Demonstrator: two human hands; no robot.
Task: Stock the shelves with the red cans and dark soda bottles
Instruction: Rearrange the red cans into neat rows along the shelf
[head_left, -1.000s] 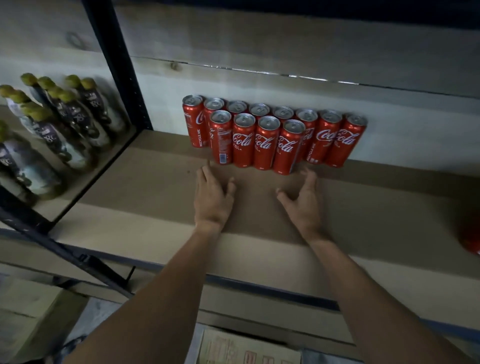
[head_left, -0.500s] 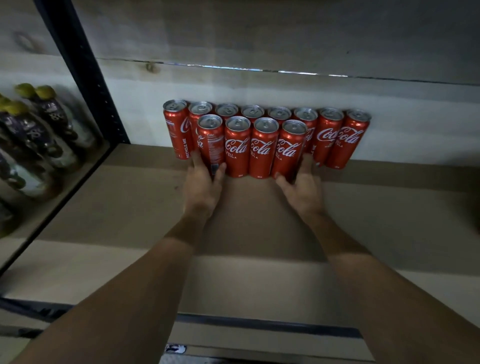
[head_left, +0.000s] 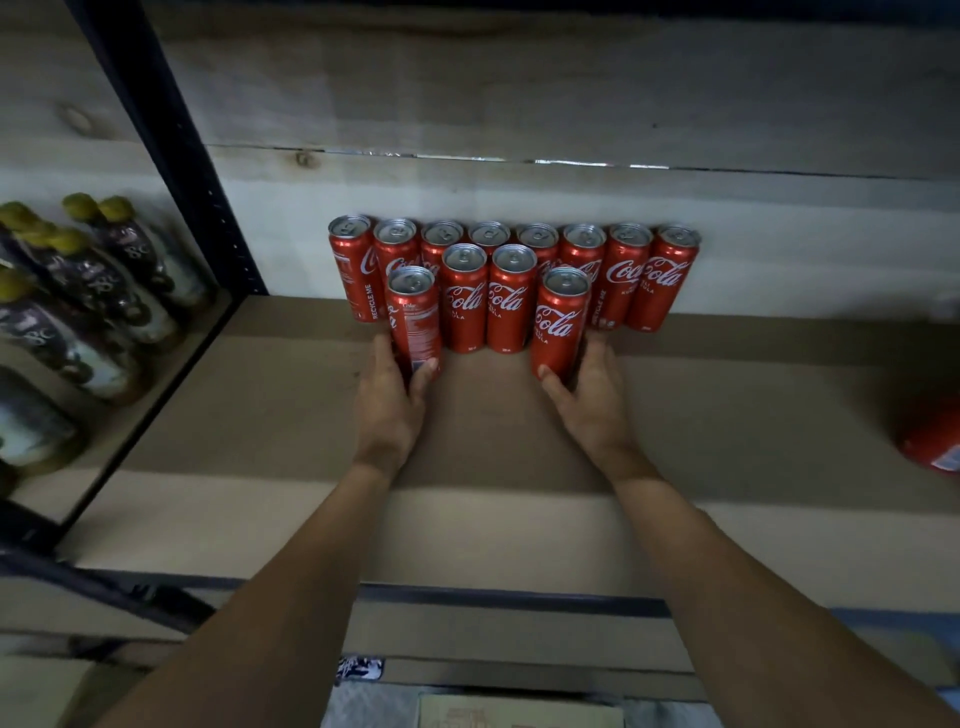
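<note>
Pale wooden planks (head_left: 519, 104) close the back of the bay, and under them a broad brown shelf (head_left: 727, 415) runs from a black upright post (head_left: 171, 145) at its left edge out past the right of my view. Beyond that post, on the neighbouring board, dark soda bottles (head_left: 104, 291) with yellow-green caps stand packed together. At the right edge of my shelf a blurred red object (head_left: 930, 441) shows only in part. Along the back edge, touching the planks, a back row of eight red cans (head_left: 628, 270) stands upright side by side. Just in front of it, a middle pair of cans (head_left: 488, 306) stands upright and touching each other. My left hand (head_left: 387, 410) grips the left-end can (head_left: 413, 312), which sits just beside that pair and a little nearer the front edge, its printed panel facing me. My right hand (head_left: 592, 405) grips the right-end can (head_left: 558, 317) on the pair's other side, equally far forward. On each hand the thumb (head_left: 423, 374) presses the can's inner side low down while the fingers (head_left: 597, 348) curl round the outer side, so each can is clamped near its base. I cannot tell whether either base rests on the board.
</note>
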